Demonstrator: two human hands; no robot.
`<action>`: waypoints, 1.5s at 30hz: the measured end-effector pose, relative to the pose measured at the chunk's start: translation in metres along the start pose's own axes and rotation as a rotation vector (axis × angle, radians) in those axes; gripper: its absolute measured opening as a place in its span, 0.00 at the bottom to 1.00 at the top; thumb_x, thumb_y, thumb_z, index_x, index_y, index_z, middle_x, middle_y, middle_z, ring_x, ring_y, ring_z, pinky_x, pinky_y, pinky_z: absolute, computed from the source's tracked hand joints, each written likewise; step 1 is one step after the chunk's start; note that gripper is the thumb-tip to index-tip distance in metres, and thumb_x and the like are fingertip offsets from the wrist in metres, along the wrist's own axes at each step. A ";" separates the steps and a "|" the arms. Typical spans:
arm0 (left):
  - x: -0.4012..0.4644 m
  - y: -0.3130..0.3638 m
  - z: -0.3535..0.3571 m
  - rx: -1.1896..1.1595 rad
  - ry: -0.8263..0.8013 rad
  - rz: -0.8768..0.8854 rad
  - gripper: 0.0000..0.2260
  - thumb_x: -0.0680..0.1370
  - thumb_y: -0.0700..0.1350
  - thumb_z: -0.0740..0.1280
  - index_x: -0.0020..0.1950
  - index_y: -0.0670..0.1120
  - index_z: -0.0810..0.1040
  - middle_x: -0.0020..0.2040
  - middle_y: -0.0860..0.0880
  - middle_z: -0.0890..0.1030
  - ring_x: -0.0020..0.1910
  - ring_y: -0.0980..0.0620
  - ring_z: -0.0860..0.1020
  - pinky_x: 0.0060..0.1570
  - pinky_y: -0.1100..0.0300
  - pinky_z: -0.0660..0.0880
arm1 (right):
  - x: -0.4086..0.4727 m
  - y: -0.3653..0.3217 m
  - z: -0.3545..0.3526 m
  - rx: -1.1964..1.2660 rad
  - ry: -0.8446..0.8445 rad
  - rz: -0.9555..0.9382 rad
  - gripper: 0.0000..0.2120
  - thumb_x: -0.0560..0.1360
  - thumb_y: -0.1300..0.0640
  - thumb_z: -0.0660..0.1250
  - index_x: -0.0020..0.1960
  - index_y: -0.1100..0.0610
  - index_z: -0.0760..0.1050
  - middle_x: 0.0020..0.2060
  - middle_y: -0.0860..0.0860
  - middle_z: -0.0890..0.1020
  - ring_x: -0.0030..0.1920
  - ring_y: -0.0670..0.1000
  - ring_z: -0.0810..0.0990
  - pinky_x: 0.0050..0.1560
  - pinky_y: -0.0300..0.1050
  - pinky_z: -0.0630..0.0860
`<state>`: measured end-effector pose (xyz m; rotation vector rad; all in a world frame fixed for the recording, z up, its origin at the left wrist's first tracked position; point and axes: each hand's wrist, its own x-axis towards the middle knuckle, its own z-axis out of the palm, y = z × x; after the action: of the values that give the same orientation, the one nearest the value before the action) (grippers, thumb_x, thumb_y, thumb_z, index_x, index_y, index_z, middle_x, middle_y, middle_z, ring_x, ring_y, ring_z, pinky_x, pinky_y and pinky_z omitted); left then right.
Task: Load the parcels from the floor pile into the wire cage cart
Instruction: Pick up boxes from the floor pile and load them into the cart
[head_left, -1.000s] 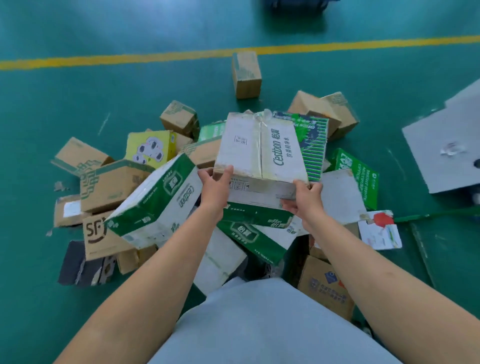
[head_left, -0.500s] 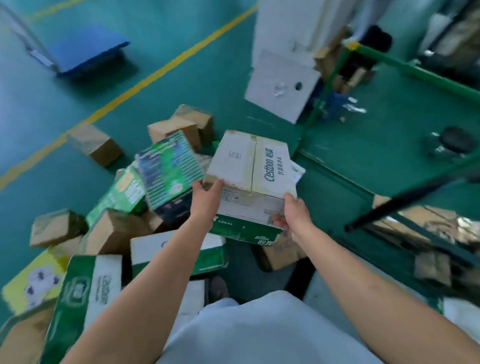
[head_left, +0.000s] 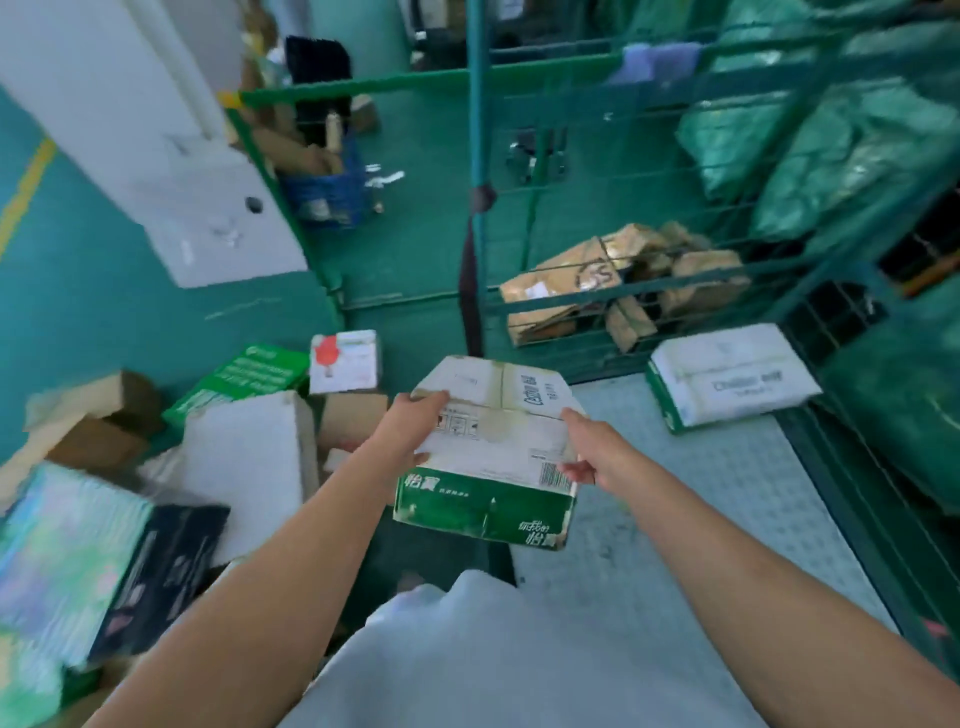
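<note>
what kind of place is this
Most likely a parcel sorting depot or warehouse: green wire cage carts, one holding brown parcels, a loose pile of boxes on a painted green floor, and full green sacks.

i see open room ahead and to the right: the cart's pale floor (head_left: 701, 493) lies bare between the held carton (head_left: 498, 452) and a white-and-green carton (head_left: 727, 379) resting at its far end. green wire walls (head_left: 597, 291) close the back, with brown parcels (head_left: 613, 280) just behind the mesh. the right side is blocked by green sacks (head_left: 841, 156). to the left, the floor pile (head_left: 244, 441) crowds the way.
</note>
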<state>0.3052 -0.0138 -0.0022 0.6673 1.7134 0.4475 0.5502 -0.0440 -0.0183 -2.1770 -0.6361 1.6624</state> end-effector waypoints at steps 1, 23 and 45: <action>0.001 0.008 0.016 0.057 -0.027 0.010 0.27 0.79 0.59 0.68 0.73 0.49 0.66 0.66 0.46 0.74 0.64 0.44 0.74 0.63 0.43 0.77 | 0.001 0.008 -0.015 0.036 0.020 0.018 0.21 0.84 0.40 0.59 0.57 0.58 0.76 0.50 0.59 0.85 0.27 0.50 0.78 0.23 0.39 0.76; 0.088 0.143 0.276 0.806 -0.571 0.214 0.34 0.81 0.63 0.64 0.81 0.47 0.59 0.72 0.46 0.69 0.60 0.46 0.72 0.56 0.51 0.78 | 0.022 0.074 -0.159 0.593 0.359 0.407 0.21 0.84 0.38 0.57 0.52 0.56 0.73 0.27 0.49 0.63 0.27 0.48 0.61 0.30 0.41 0.67; 0.208 0.136 0.452 1.268 -0.771 0.135 0.15 0.84 0.58 0.61 0.57 0.48 0.78 0.40 0.48 0.71 0.41 0.52 0.71 0.45 0.57 0.79 | 0.161 0.143 -0.173 1.184 0.551 0.505 0.18 0.84 0.44 0.60 0.63 0.56 0.76 0.36 0.54 0.79 0.32 0.49 0.77 0.36 0.43 0.79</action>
<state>0.7375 0.2005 -0.1838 1.5888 1.0303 -0.8354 0.7740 -0.0774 -0.1771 -1.7074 0.9007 1.0127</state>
